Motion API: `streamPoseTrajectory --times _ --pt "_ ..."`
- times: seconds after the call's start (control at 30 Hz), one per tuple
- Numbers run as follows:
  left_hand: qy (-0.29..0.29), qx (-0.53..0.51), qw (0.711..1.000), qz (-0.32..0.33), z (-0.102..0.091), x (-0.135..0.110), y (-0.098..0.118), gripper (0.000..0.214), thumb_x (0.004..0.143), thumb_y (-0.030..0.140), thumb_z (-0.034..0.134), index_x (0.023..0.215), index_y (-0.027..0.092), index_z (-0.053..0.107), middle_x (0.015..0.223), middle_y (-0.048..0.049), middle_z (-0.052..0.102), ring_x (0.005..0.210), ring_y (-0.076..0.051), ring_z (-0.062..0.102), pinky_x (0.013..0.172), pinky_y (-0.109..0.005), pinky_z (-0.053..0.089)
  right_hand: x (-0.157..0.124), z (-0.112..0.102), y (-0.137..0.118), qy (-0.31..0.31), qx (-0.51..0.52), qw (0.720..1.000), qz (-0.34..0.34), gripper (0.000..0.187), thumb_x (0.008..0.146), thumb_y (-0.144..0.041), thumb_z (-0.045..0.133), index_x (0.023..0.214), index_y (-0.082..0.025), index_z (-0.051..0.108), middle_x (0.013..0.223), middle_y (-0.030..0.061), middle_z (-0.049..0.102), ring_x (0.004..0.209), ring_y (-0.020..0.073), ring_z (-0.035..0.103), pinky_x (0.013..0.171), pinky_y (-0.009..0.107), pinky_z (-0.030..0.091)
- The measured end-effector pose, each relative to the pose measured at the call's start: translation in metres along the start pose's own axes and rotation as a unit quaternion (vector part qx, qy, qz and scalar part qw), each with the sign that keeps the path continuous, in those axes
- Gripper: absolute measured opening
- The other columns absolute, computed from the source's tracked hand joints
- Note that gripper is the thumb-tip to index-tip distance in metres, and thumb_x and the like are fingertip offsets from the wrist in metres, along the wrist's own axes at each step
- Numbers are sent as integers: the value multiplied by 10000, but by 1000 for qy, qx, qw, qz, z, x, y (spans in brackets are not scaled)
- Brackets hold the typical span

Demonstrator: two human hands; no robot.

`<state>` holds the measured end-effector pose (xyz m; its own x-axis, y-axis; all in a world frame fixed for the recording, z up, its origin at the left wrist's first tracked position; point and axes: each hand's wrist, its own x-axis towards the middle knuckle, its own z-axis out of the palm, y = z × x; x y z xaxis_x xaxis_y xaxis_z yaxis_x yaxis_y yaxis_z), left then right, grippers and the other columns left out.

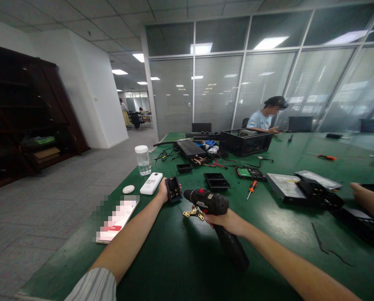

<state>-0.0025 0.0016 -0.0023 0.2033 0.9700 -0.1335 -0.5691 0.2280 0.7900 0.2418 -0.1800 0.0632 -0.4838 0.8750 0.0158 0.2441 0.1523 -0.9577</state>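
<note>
My left hand point(163, 191) grips a small black plastic case point(173, 189), tilted so that its open side with brass-coloured bits inside faces me. In my right hand point(226, 220) is a black cordless drill point(207, 201) with red marks, fingers closed round its handle. The drill's front end points left at the case, a small gap apart. Several brass-coloured metal pieces point(193, 214) show just under the drill body, by my right fingers; whether they are held or lie on the table I cannot tell. Behind the drill lie black open trays point(217, 181).
On the green table point(174, 259) stand a clear jar point(143, 161), a white device point(151, 183) and a booklet point(119, 219) at left. An orange screwdriver point(252, 189), opened electronics point(288, 188) and a black computer case point(245, 142) lie beyond. Another person's hand point(367, 198) is at right; a person point(263, 119) sits opposite.
</note>
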Motion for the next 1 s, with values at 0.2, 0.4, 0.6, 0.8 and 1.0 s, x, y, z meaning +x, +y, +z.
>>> streamPoseTrajectory --times 0.2,0.4,0.6,0.8,1.0 --pt "3 1 1000 -10 3 -2 1 504 846 394 298 840 59 675 666 -174 680 583 -282 664 572 -398 526 -1 1 -2 -1 15 1000 -9 271 799 -422 645 812 -165 559 670 -17 516 627 130 478 596 264 379" --pt "11 -11 1000 -9 5 -4 2 515 848 388 303 888 34 675 658 -176 672 577 -283 661 555 -393 521 -2 0 -4 -2 -13 1000 10 286 796 -434 644 794 -159 566 664 -15 526 627 133 476 587 261 374" --pt "8 -4 1000 -8 4 -4 2 495 847 390 309 872 59 676 668 -173 679 584 -290 665 564 -405 525 -3 1 -6 1 -7 1000 2 311 790 -464 648 791 -161 577 657 -12 524 625 134 477 588 262 384" --pt "13 -16 1000 -16 4 -4 2 499 857 391 303 887 57 673 666 -164 679 586 -281 666 570 -398 525 -3 0 -4 7 -7 1000 4 355 778 -513 649 814 -167 578 666 -7 533 632 140 491 597 268 404" --pt "5 -14 1000 -14 3 -1 1 504 858 393 300 881 52 671 662 -165 677 583 -276 661 560 -389 520 -2 1 -2 1 3 1000 -6 335 785 -486 651 824 -164 569 671 -15 521 627 131 481 593 265 394"
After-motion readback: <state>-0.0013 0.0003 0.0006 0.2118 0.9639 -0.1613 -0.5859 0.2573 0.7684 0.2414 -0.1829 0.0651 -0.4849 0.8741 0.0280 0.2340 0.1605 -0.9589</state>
